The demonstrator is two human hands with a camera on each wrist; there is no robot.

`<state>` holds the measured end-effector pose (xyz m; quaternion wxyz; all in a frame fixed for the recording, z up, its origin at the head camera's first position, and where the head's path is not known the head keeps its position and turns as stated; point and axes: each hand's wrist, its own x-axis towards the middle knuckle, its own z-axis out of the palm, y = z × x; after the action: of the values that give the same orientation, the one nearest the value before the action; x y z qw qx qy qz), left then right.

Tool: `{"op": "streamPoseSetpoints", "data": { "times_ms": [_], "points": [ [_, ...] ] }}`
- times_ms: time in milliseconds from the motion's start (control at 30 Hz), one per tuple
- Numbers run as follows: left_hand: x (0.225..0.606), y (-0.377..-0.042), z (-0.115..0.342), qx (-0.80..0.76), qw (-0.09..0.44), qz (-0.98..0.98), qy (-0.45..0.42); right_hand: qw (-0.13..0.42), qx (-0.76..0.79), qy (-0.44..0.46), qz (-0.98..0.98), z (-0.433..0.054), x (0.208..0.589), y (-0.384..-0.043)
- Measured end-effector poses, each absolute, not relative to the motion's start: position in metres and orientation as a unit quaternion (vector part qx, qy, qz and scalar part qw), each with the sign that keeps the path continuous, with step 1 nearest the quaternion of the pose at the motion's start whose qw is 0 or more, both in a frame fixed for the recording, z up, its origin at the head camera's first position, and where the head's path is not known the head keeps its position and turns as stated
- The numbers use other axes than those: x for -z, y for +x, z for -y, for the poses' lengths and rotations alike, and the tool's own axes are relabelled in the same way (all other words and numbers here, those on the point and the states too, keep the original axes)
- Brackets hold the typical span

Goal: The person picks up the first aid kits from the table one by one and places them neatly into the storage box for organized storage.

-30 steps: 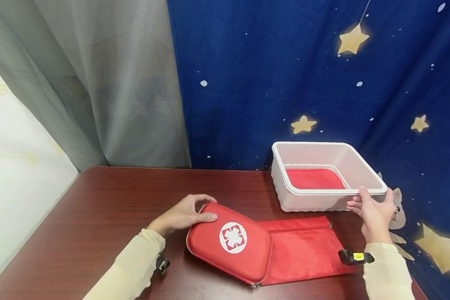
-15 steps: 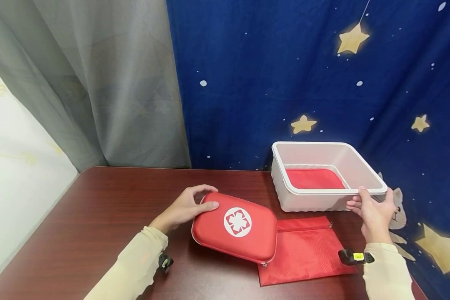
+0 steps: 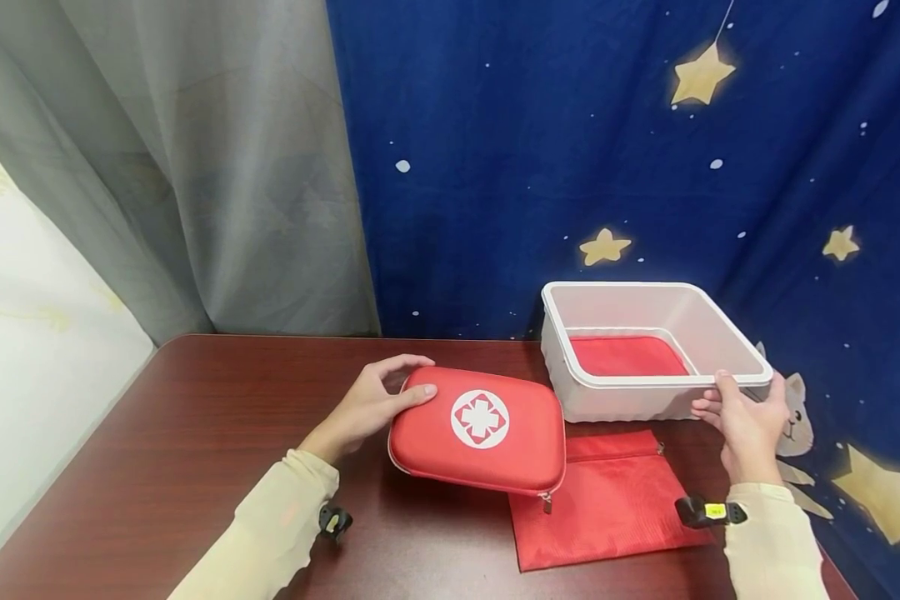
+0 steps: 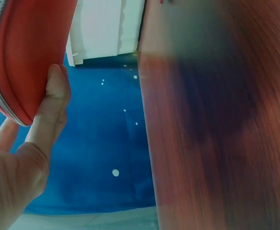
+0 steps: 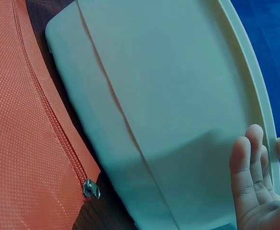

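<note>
My left hand (image 3: 360,408) grips the left end of a red zippered first-aid case (image 3: 480,425), thumb on its top, which bears a white round cross emblem. The left wrist view shows the case (image 4: 34,43) raised, with a dark shadow on the table below. At the right, my right hand (image 3: 752,429) pinches the front rim of a white plastic bin (image 3: 630,402); in the right wrist view the fingers lie along its outer wall and the thumb on the rim's other side. A flat red zip pouch (image 3: 615,517) lies before the bin, partly covered by the case.
Inside the bin lies a flat red piece (image 3: 628,357). The dark red wooden table (image 3: 217,425) ends at a blue star-patterned curtain (image 3: 457,167) and a grey curtain (image 3: 262,183) behind. A pale printed wall covering (image 3: 30,333) hangs at the left.
My left hand has lifted the first-aid case up and away from me and turned it level, uncovering more of the red pouch. The right hand stays at the bin's rim.
</note>
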<state>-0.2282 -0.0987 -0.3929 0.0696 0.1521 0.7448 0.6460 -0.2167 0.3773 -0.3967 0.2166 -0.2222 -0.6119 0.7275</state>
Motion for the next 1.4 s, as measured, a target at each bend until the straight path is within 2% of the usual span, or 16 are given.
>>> {"op": "streamPoseSetpoints", "data": {
  "times_ms": [567, 933, 1400],
  "points": [
    [0.377, -0.238, 0.085, -0.731, 0.059, -0.674, 0.089, 0.216, -0.728, -0.221, 0.612, -0.378, 0.397, -0.219],
    [0.367, -0.245, 0.064, -0.77, 0.028, -0.635, 0.057, 0.209, -0.731, -0.225, 0.61, -0.378, 0.398, -0.218],
    [0.358, -0.254, 0.036, -0.785, 0.016, -0.619, 0.031, 0.203, -0.731, -0.23, 0.61, -0.378, 0.398, -0.217]
  ]
}}
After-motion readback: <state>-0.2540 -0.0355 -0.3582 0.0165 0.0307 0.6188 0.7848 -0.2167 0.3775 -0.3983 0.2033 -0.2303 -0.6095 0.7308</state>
